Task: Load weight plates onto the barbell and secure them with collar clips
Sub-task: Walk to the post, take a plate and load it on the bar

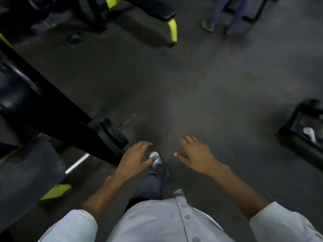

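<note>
Matt grey floor (201,81), glossy black frame (57,109), shiny metal bar (77,163).

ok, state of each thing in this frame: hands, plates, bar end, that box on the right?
Left hand: open, fingers spread, holding nothing.
Right hand: open, fingers spread, holding nothing.
Steel barbell end: juts out past the plates; too blurred to tell whether it is secured.
Black round weight plates: stacked upright on the bar.
Black box at right: open-topped, white object inside.
</note>
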